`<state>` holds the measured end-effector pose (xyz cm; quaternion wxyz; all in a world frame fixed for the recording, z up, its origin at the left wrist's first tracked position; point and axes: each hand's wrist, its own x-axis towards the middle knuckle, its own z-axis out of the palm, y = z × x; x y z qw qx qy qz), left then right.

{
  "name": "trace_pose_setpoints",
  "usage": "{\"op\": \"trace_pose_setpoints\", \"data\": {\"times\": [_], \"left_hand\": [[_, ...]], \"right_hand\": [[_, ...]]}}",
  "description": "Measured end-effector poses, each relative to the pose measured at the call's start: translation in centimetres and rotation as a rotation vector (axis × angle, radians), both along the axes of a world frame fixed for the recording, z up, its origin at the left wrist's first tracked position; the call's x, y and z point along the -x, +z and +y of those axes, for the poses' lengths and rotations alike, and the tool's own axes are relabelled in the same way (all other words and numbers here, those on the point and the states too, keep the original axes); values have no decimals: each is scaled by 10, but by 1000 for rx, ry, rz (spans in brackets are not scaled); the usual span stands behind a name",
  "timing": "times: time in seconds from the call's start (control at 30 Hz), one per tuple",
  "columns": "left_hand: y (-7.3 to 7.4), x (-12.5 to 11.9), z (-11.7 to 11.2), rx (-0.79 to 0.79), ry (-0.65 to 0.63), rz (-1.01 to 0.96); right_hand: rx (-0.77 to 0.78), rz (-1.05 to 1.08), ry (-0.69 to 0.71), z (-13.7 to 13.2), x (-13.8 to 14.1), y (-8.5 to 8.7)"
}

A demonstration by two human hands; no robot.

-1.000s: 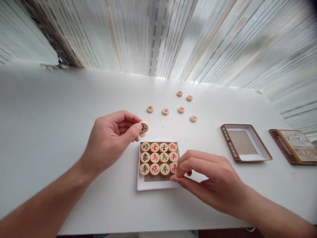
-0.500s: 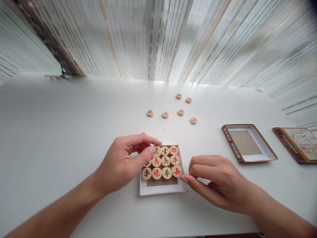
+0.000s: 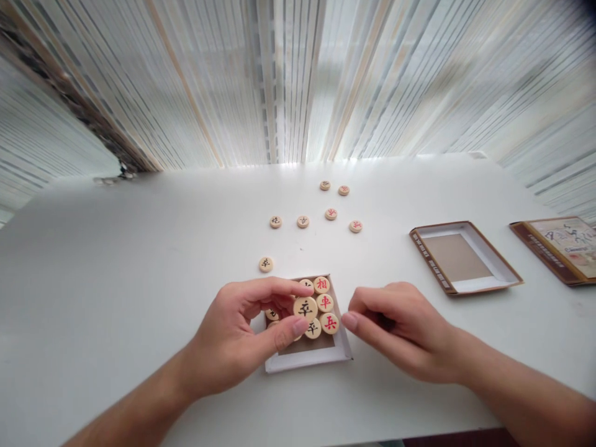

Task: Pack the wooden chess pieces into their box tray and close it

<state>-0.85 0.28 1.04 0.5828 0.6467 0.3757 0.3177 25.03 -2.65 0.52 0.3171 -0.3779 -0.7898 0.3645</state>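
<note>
My left hand (image 3: 251, 326) pinches a round wooden Chinese chess piece (image 3: 305, 308) with a black character between thumb and fingers. It is held above the white shallow box (image 3: 302, 362), where several chess pieces stand in rows, some hidden by my hand. A red-marked piece (image 3: 330, 323) sits at the right end of the front visible row. My right hand (image 3: 403, 329) is curled at the box's right side, thumb tip close to its edge. Whether anything is between its fingers is hidden.
One black-marked piece (image 3: 266, 264) lies just behind the box. Several loose pieces (image 3: 303, 221) are scattered farther back on the white table (image 3: 116, 279). To the right are an open brown-edged box part (image 3: 459, 257) and a printed lid (image 3: 565, 245). A striped curtain (image 3: 298, 81) hangs behind.
My left hand now holds a black-marked piece raised over the box; earlier its fingers were at the back left pieces. The right hand's fingers have drawn closer together. The view has shifted slightly.
</note>
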Motion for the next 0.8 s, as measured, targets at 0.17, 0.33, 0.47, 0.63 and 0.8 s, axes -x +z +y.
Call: {"op": "trace_pose_setpoints", "data": {"times": [0.17,0.33,0.47,0.63,0.8], "left_hand": [[-1,4,12,-48,131,-2],[-6,13,31,-133,279,60],[-7,17,40,-188,308,138],[-8,18,42,-186,281,165],[-11,15,41,-168,282,123]], "right_hand": [[-77,-100,-201,13,-9,-7],[-67,-162,-305,23,-15,-18],[-38,-162,-287,24,-14,-21],[-37,-184,-277,25,-13,-20],[-54,-202,-283,24,-14,-22]]}}
